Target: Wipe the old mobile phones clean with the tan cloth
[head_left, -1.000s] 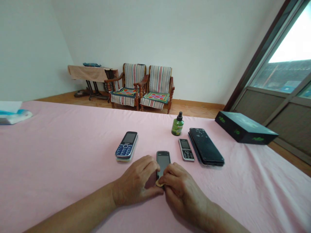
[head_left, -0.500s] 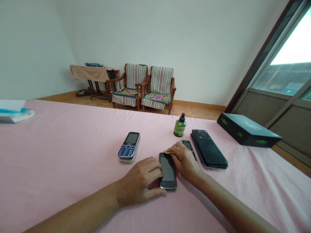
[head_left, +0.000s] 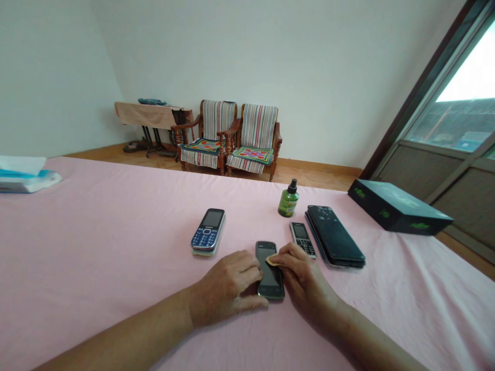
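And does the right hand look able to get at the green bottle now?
Probably yes: the green bottle stands upright beyond the right hand, and the small keypad phone near that path lies flat. However, the hand holds a yellowish pad, which may hinder its grasp.

From afar I see two wooden armchairs (head_left: 258, 126) before a pale wall (head_left: 320, 77) at twelve o'clock, a bright window (head_left: 460, 121) at two

two hands (head_left: 228, 282) (head_left: 306, 281), two keypad phones (head_left: 209, 229) (head_left: 302, 240), one bottle (head_left: 288, 203), two chairs (head_left: 218, 121) (head_left: 259, 126)
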Available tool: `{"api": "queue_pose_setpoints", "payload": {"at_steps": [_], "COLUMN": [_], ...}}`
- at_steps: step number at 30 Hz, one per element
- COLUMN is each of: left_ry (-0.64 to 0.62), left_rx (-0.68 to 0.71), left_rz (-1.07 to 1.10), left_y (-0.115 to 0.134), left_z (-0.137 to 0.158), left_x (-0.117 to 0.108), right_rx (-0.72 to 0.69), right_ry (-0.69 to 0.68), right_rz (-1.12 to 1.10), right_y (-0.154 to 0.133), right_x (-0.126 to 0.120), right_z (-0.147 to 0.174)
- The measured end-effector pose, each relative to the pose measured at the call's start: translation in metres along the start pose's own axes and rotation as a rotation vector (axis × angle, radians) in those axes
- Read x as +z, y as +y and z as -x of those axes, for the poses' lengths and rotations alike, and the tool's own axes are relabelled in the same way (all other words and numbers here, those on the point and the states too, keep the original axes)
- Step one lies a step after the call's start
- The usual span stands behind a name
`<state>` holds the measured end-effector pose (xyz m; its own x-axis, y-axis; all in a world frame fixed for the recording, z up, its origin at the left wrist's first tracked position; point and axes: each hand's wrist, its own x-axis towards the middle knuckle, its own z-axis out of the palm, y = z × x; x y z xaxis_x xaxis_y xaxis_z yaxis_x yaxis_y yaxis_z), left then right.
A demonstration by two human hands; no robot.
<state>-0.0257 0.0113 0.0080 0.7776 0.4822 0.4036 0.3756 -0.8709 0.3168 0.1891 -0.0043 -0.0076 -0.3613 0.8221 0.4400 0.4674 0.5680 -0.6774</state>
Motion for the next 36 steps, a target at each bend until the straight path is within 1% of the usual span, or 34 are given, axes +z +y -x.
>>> {"api": "queue_pose_setpoints", "payload": {"at_steps": [8, 12, 15, 18, 21, 23, 27, 29, 31, 33, 36], "left_ry": [-0.011, -0.009, 0.000, 0.006, 0.013, 0.014, -0.003, -0.010, -0.008, 0.000, 0.016], "left_rx": [0.000, 0.012, 0.022, 0.029, 0.038, 0.042, 0.036, 0.030, 0.031, 0.035, 0.029], "left_rz": [-0.033, -0.039, -0.042, -0.038, -0.040, -0.041, -0.034, -0.037, -0.036, -0.031, -0.021], "left_y": [-0.001, -0.003, -0.004, -0.005, -0.006, -0.007, -0.007, -0.006, -0.006, -0.006, -0.006], "left_z": [0.001, 0.002, 0.002, 0.003, 0.003, 0.002, 0.001, 0.001, 0.000, 0.000, 0.000], "left_x": [0.001, 0.002, 0.003, 0.004, 0.003, 0.003, 0.003, 0.002, 0.002, 0.002, 0.003], "right_rx": [0.017, 0.013, -0.010, -0.005, 0.037, 0.056, -0.004, -0.046, -0.057, -0.063, -0.078], "right_ry": [-0.059, -0.091, -0.067, -0.001, 0.091, 0.122, 0.120, 0.115, 0.111, 0.105, 0.081], "right_rz": [-0.039, -0.060, -0.074, -0.065, -0.010, 0.036, 0.129, 0.203, 0.224, 0.238, 0.248], "right_y": [-0.015, -0.024, -0.027, -0.025, -0.020, -0.013, 0.005, 0.014, 0.022, 0.026, 0.025], "right_x": [0.001, -0.001, 0.000, 0.002, 0.000, -0.002, -0.003, 0.000, 0.006, 0.010, 0.013], "right_z": [0.028, 0.036, 0.040, 0.041, 0.032, 0.020, -0.013, -0.029, -0.040, -0.046, -0.043]}}
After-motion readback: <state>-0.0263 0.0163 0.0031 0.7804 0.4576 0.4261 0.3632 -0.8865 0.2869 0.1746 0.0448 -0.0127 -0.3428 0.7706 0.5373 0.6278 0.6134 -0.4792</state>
